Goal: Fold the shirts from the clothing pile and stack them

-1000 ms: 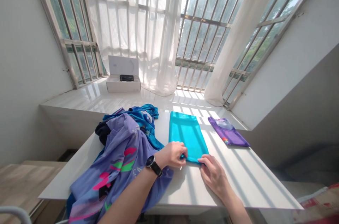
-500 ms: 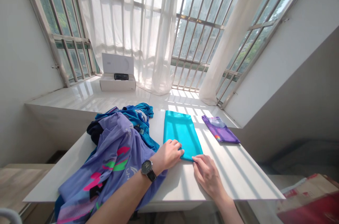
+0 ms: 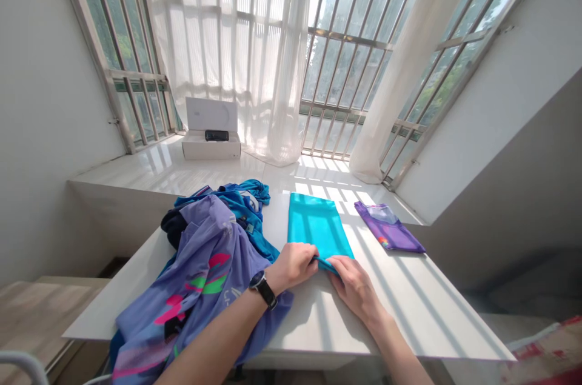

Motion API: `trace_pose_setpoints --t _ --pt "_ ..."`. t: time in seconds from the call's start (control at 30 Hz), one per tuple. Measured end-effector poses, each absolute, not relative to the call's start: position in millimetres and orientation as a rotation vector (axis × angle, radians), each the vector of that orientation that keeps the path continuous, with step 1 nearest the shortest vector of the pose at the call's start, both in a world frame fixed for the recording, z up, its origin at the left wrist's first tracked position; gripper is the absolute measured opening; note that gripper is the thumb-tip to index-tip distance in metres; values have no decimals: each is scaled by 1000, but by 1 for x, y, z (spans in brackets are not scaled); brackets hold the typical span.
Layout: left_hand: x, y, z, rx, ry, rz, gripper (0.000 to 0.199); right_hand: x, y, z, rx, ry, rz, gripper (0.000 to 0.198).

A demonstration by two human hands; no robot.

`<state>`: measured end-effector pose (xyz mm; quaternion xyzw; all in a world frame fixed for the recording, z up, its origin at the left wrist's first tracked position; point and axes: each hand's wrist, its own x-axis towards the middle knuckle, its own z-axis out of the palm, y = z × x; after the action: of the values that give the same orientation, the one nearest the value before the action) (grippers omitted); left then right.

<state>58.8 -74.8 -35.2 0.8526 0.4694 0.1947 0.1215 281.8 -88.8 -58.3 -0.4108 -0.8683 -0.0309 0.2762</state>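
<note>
Both hands at the teal cloth's near end
Left hand (image 3: 293, 264) and right hand (image 3: 352, 285), fingers curled, pinch the folded teal cloth (image 3: 316, 227) mid-desk (image 3: 409, 312)

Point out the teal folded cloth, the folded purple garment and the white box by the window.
teal folded cloth (image 3: 318, 224): head view, flat middle of its top face.
folded purple garment (image 3: 394, 234): head view, centre of the fabric.
white box (image 3: 211, 146): head view, front wall of the base.

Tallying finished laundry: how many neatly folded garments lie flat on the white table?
2: the teal garment in the middle, its near edge gripped by both hands, and the purple garment to its right. The pile at left is unfolded.
</note>
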Motion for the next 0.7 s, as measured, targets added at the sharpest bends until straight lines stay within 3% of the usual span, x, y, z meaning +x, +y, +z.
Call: trace_pose_setpoints --t 0.23,0.33,0.37,0.5,0.7 --pt "36 -66 -23 2258 1073 629 21 306 -68 -63 -1235 -2281 10 27" --pt "24 -64 -18 2246 975 599 57 307 -61 -60 -1337 -2235 125 31" --pt "21 -63 -17 2261 996 597 59 307 -58 -58 -1372 -2214 179 31" --pt "20 -59 -15 2245 1244 564 13 305 -44 -43 -1446 -2138 416 35" --pt "27 -49 -20 2088 1457 689 25 305 -24 -38 -1421 -2080 586 47"
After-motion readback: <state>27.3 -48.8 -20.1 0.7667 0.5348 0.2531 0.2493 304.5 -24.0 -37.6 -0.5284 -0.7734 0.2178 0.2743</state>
